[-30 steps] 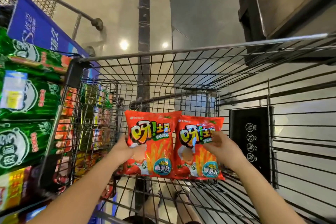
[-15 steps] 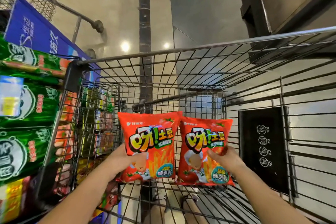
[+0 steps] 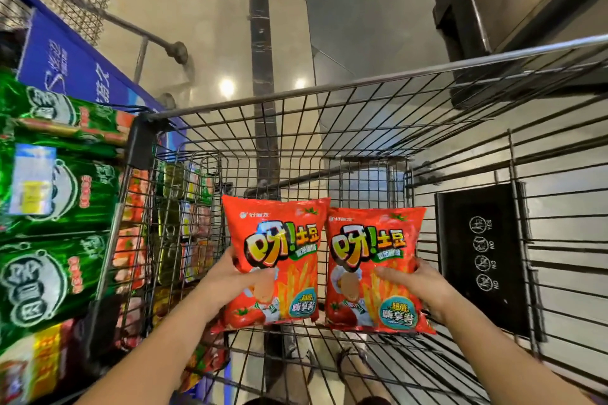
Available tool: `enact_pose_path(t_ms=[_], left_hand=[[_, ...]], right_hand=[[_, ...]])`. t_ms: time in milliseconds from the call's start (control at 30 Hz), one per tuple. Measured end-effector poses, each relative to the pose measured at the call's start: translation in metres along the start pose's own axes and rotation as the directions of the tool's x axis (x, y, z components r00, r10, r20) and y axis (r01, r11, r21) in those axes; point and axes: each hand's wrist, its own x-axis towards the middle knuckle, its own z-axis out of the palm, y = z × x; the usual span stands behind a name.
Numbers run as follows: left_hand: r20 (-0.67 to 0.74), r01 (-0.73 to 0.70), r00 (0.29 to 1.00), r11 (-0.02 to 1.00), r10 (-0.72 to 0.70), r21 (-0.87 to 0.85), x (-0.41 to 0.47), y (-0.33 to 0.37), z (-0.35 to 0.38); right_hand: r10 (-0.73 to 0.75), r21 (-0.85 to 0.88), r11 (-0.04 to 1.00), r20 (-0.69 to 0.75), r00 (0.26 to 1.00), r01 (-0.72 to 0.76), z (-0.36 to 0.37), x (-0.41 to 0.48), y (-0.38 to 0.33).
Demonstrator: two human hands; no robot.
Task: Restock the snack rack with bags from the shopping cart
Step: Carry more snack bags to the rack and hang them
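Red fries-print snack packs, two in all, are held upright inside the wire shopping cart [image 3: 362,84]. The left hand [image 3: 227,279] grips the left bag [image 3: 279,240] by its side edge, and the right hand [image 3: 414,286] grips the right bag [image 3: 371,250]. One black sign panel [image 3: 480,256] lines the cart's right wall. Green bags [image 3: 56,191] fill the snack rack [image 3: 75,72] on the left.

2 bare forearms [image 3: 148,355] cross the near edge of the shopping cart [image 3: 362,84] to the left hand [image 3: 227,279] and right hand [image 3: 418,286]. Beneath its wire floor, legs [image 3: 360,371] and blurred footwear show.
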Motion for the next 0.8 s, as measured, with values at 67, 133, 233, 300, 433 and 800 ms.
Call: enact_pose_path(t_ms=[67,133,233,300,433,800], left_hand=[[-0.016,0.002,1.0,1.0,-0.002,0.006,-0.009,0.009,-0.003],[-0.035,-0.013,0.999,1.0,0.014,0.012,-0.019,0.018,-0.007],[-0.069,-0.04,0.997,0.999,0.042,0.03,-0.036,0.033,-0.015],[-0.068,-0.057,0.996,0.995,0.063,0.081,-0.05,0.045,-0.024],[-0.111,-0.113,0.986,0.987,0.126,0.117,-0.094,0.082,-0.034],[-0.225,-0.338,0.912,0.939,0.343,0.061,-0.218,0.149,-0.065]], right_hand=[[-0.05,0.03,0.998,-0.001,0.999,0.05,-0.004,-0.006,0.001],[-0.095,0.051,0.994,0.014,0.995,0.094,-0.005,-0.021,-0.006],[-0.166,0.105,0.981,0.035,0.986,0.161,-0.005,-0.051,-0.023],[-0.193,0.152,0.971,0.038,0.981,0.185,-0.01,-0.069,-0.032],[-0.272,0.211,0.942,0.023,0.962,0.262,-0.025,-0.107,-0.056],[-0.514,0.279,0.816,-0.051,0.857,0.506,-0.044,-0.26,-0.127]])
